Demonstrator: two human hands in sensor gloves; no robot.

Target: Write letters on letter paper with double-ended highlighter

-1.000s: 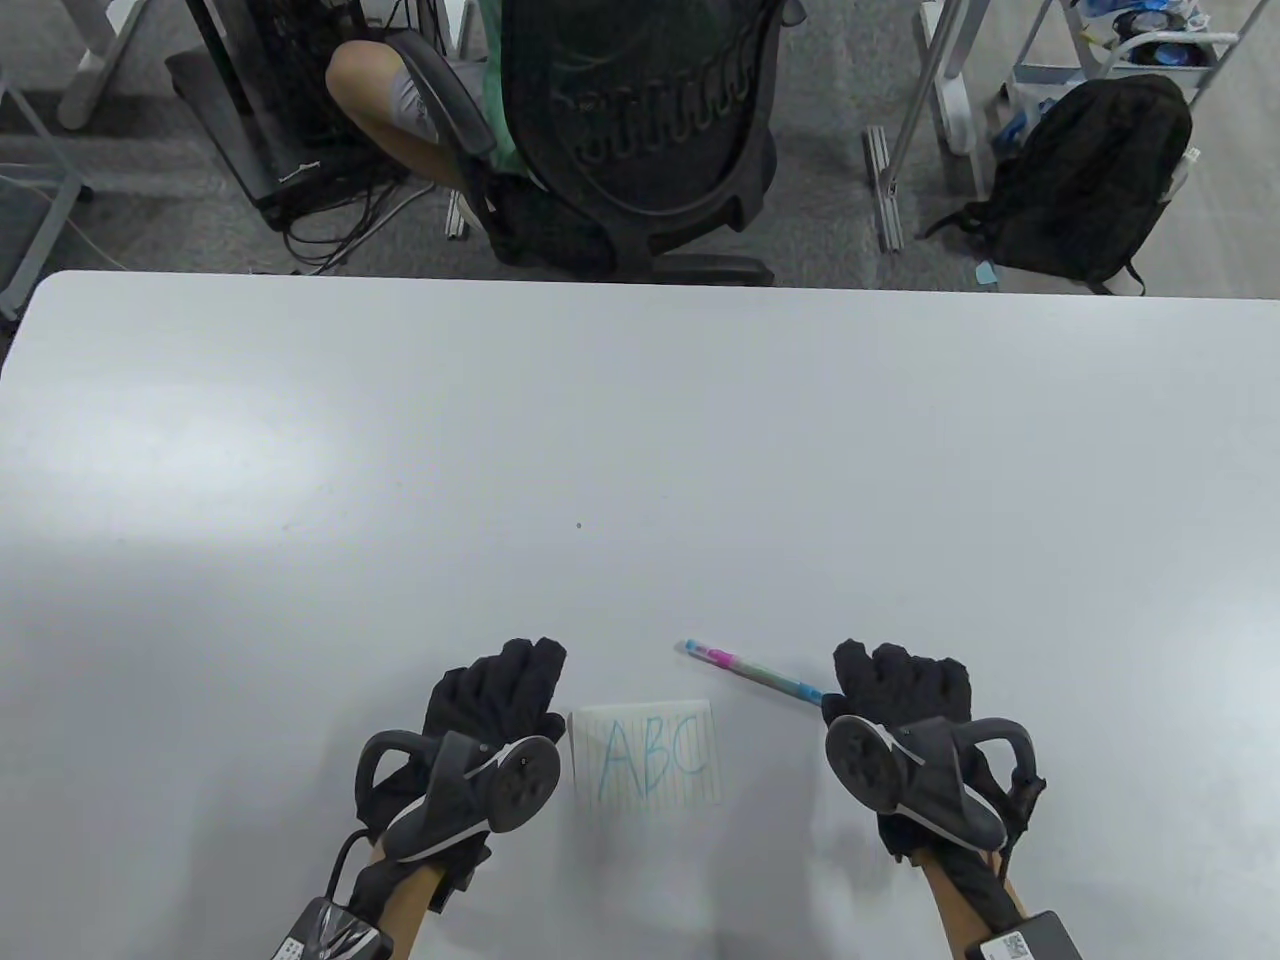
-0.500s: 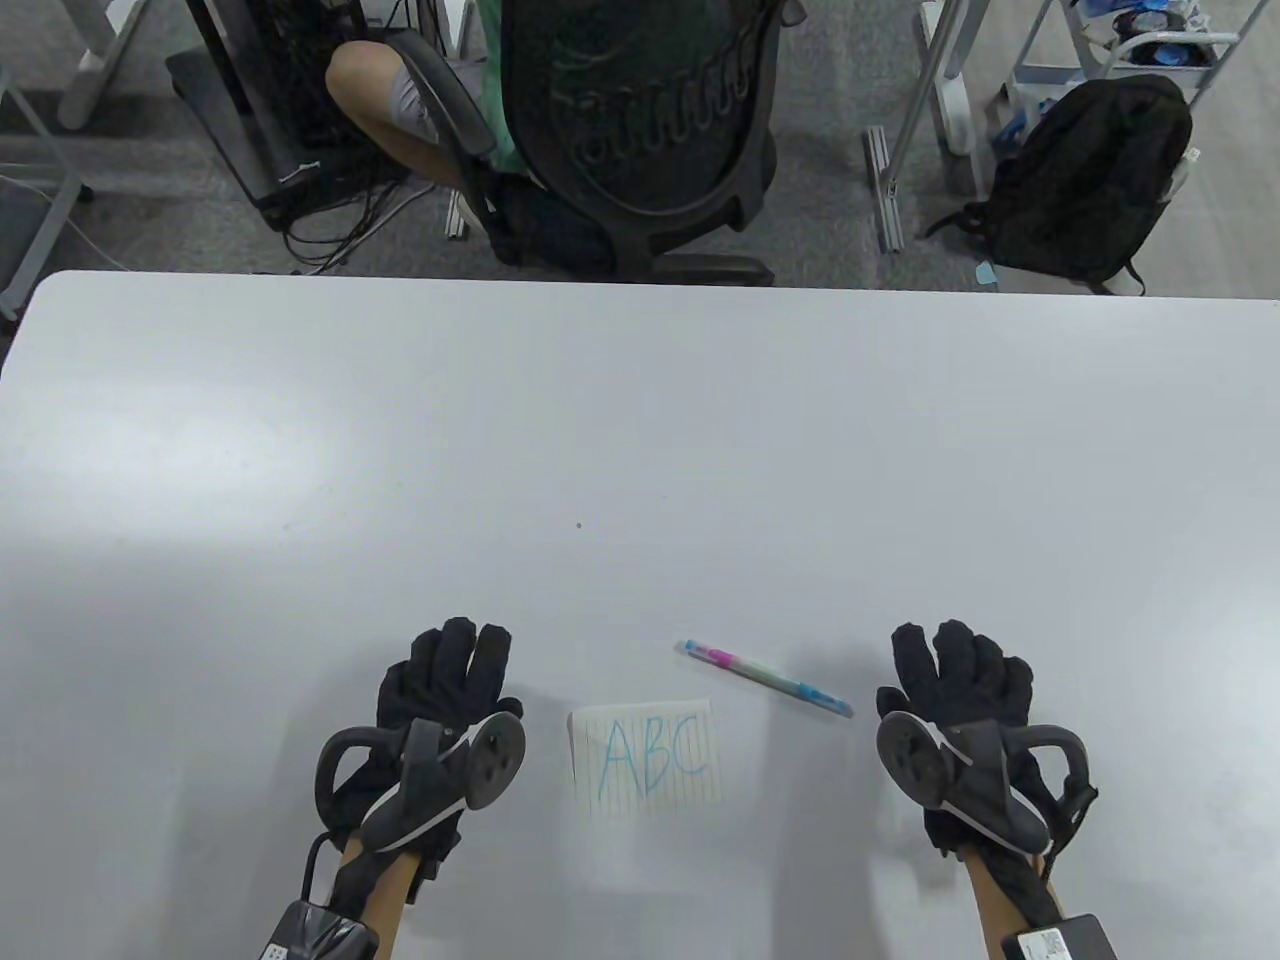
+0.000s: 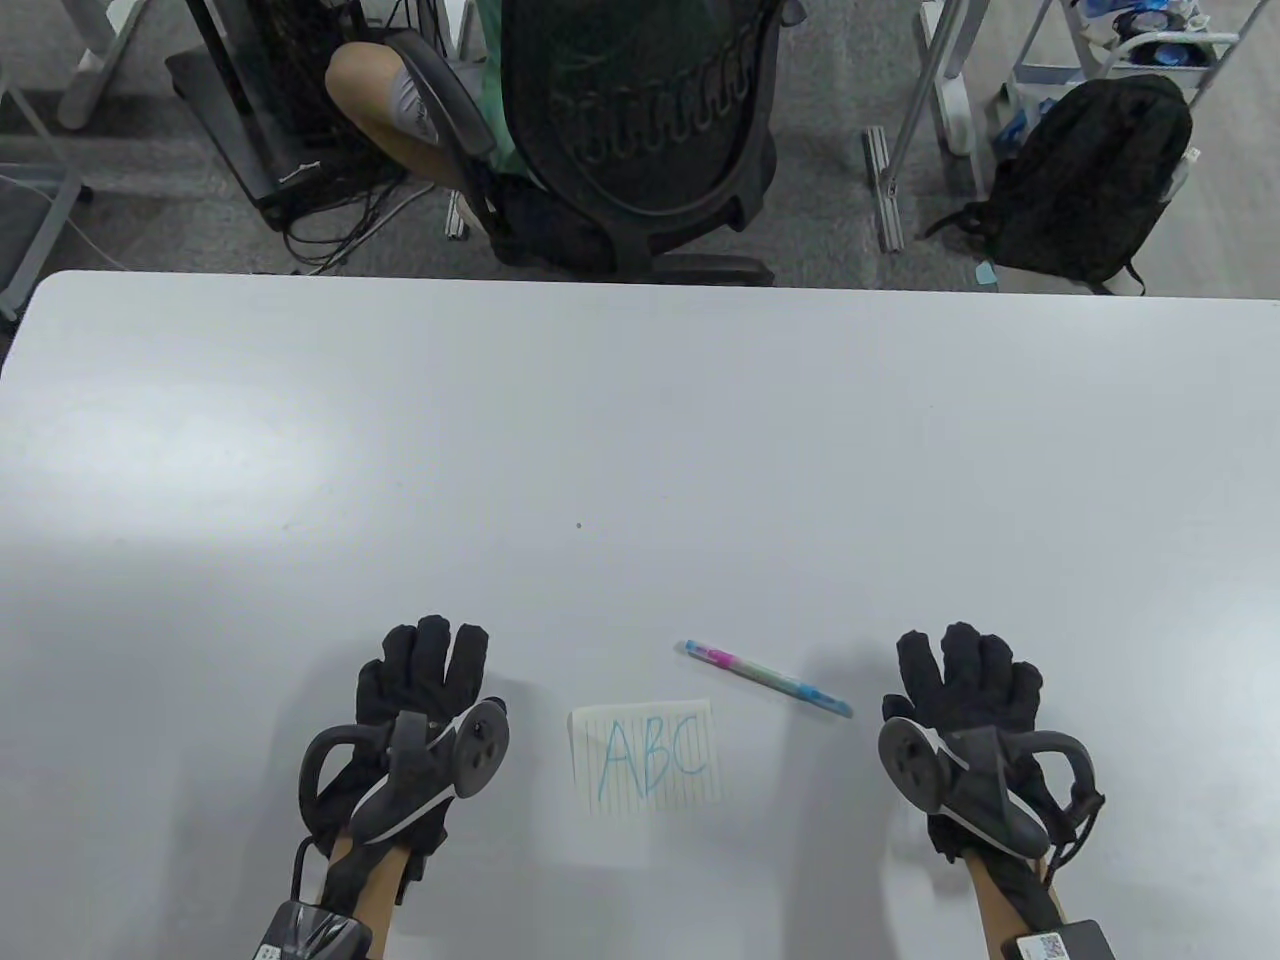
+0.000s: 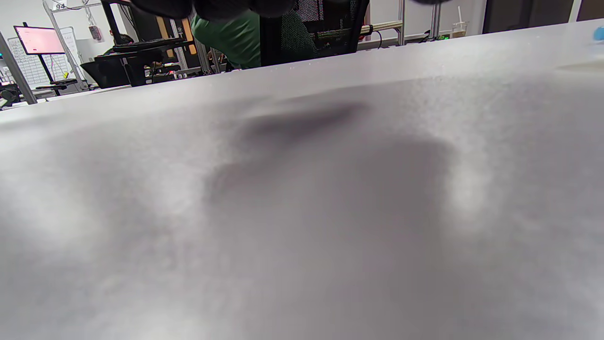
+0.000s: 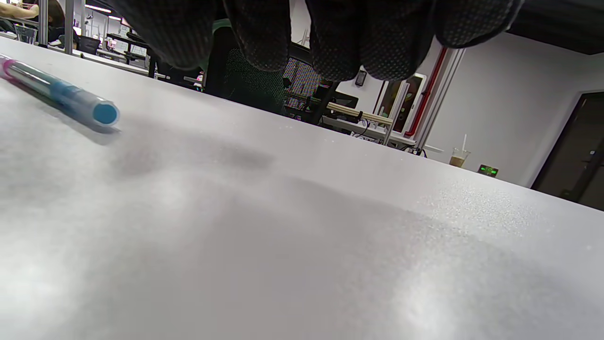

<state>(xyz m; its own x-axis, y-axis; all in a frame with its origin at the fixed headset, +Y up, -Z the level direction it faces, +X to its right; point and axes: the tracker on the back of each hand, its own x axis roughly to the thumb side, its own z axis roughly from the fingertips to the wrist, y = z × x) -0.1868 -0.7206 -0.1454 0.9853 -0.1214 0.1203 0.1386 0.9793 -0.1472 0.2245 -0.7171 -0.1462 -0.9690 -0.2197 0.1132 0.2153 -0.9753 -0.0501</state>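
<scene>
A small lined letter paper (image 3: 647,765) lies near the table's front edge with "ABC" written on it in blue. The double-ended highlighter (image 3: 765,678), pink at one end and blue at the other, lies capped on the table just beyond the paper's right corner; its blue end (image 5: 104,113) shows in the right wrist view. My left hand (image 3: 430,665) rests left of the paper, fingers straight and holding nothing. My right hand (image 3: 965,675) sits right of the highlighter, fingers relaxed and empty, apart from the pen.
The grey table (image 3: 640,430) stretches wide beyond the hands. Past its far edge a person sits in a black mesh office chair (image 3: 640,120), and a black backpack (image 3: 1090,180) stands on the floor at the right.
My right hand let go of the highlighter's blue end and moved right; the pen stays on the table. My left hand slid left, away from the paper's edge.
</scene>
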